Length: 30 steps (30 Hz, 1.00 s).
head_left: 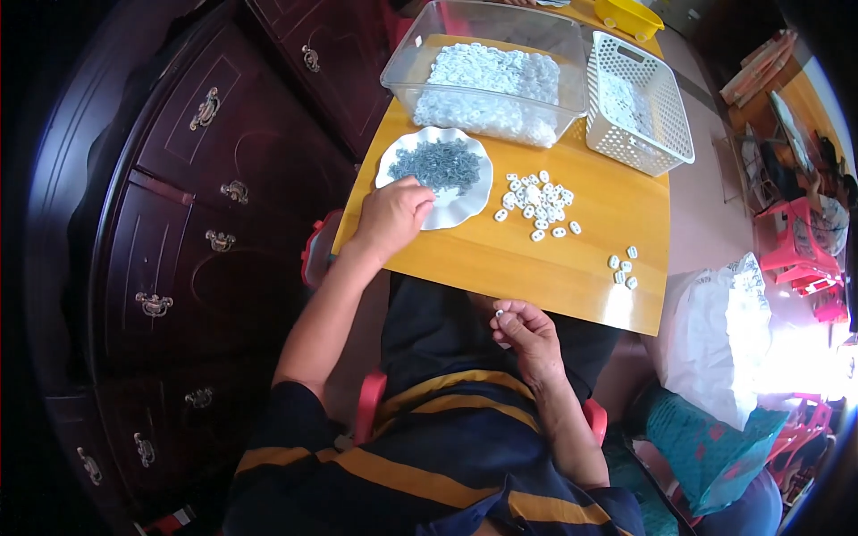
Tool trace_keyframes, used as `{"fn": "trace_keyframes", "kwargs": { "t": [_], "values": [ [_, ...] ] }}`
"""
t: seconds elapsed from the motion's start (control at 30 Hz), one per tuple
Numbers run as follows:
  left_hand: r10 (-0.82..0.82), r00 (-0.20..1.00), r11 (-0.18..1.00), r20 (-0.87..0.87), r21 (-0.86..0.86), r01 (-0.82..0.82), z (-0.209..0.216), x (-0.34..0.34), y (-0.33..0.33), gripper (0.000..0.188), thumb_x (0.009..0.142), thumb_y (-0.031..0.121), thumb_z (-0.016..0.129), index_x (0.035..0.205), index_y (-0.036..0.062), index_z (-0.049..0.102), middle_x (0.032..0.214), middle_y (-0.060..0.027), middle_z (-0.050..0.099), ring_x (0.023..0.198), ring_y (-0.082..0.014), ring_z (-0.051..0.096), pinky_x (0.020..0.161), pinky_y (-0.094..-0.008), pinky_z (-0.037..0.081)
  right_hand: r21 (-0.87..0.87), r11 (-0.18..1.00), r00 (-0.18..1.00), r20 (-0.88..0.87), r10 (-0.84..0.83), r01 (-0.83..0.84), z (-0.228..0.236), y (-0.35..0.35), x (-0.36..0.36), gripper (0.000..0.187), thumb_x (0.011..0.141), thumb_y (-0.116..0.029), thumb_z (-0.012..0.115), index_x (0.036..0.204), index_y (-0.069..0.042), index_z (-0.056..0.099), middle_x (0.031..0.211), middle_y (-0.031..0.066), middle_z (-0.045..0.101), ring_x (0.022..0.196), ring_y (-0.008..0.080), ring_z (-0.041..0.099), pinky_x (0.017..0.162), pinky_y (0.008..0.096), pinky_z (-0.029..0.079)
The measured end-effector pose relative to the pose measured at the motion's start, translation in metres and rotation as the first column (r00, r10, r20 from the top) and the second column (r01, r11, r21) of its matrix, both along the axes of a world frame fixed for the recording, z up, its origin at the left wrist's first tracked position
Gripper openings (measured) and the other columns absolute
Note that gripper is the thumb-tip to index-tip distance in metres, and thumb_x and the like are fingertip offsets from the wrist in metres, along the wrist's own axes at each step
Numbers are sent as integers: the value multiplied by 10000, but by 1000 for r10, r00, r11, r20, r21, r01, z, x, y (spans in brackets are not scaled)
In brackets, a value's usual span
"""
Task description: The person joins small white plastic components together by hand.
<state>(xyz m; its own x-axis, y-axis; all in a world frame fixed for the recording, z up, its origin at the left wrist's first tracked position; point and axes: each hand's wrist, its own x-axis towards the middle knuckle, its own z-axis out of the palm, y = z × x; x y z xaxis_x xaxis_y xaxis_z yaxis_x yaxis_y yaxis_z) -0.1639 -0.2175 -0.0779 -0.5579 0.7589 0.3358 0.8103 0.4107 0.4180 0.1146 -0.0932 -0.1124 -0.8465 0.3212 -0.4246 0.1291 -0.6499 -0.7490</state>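
Note:
My left hand (391, 217) reaches over the near-left rim of a white scalloped plate (460, 211). Its fingertips are pinched together, and whatever they hold is too small to make out. On the plate lies a heap of small grey-blue pieces (440, 165). Below the table's front edge, close to my lap, my right hand (531, 341) pinches a small white piece (500, 314) between thumb and finger. To the right of the plate is a loose pile of white oval pieces with dark holes (538, 204). Several similar pieces (623, 268) form a separate group near the right corner.
At the back of the wooden table (465, 268) stand a clear bin (572, 89) full of whitish pieces and a white perforated basket (639, 147). Dark drawers (192, 214) line the left. A white sack (710, 339) and teal bag (706, 447) are at the right.

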Motion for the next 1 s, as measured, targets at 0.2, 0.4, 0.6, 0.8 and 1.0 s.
{"fn": "trace_keyframes", "kwargs": {
  "t": [0.2,0.4,0.6,0.8,1.0],
  "values": [
    [-60,997,997,-47,-60,57,-10,-17,13,62,841,156,715,856,99,735,825,-71,661,782,-299,672,686,-424,536,59,998,1000,-21,-13,14,-4,4,7,132,999,-138,635,1114,-73,646,924,19,708,775,75,644,723,209,501],
    [-71,997,993,-29,-100,67,-11,-21,19,76,863,155,710,850,81,718,823,-75,656,779,-298,671,684,-409,535,47,998,999,-26,-40,41,-3,8,7,115,1005,-141,627,1093,-67,630,925,24,698,772,74,638,727,210,504],
    [-120,980,965,-161,-252,77,-14,-27,25,88,901,148,651,848,78,638,830,-92,634,774,-324,673,674,-440,543,63,998,999,-29,-19,20,3,9,-1,109,1007,-140,621,1086,-65,628,922,24,698,769,72,637,709,197,494],
    [-198,971,953,-137,-257,158,-8,-34,25,127,904,157,601,855,41,587,847,-163,645,734,-379,672,668,-493,547,69,998,997,-77,-10,16,3,4,-3,98,1004,-128,621,1076,-62,629,917,30,701,760,70,635,659,189,468],
    [-290,957,954,-4,-77,289,31,34,25,101,832,123,630,865,80,544,808,-105,605,712,-323,650,614,-424,527,56,998,996,-88,-22,27,6,7,-3,95,1008,-122,615,1069,-52,631,902,33,700,764,79,641,666,194,486]
  ]
}}
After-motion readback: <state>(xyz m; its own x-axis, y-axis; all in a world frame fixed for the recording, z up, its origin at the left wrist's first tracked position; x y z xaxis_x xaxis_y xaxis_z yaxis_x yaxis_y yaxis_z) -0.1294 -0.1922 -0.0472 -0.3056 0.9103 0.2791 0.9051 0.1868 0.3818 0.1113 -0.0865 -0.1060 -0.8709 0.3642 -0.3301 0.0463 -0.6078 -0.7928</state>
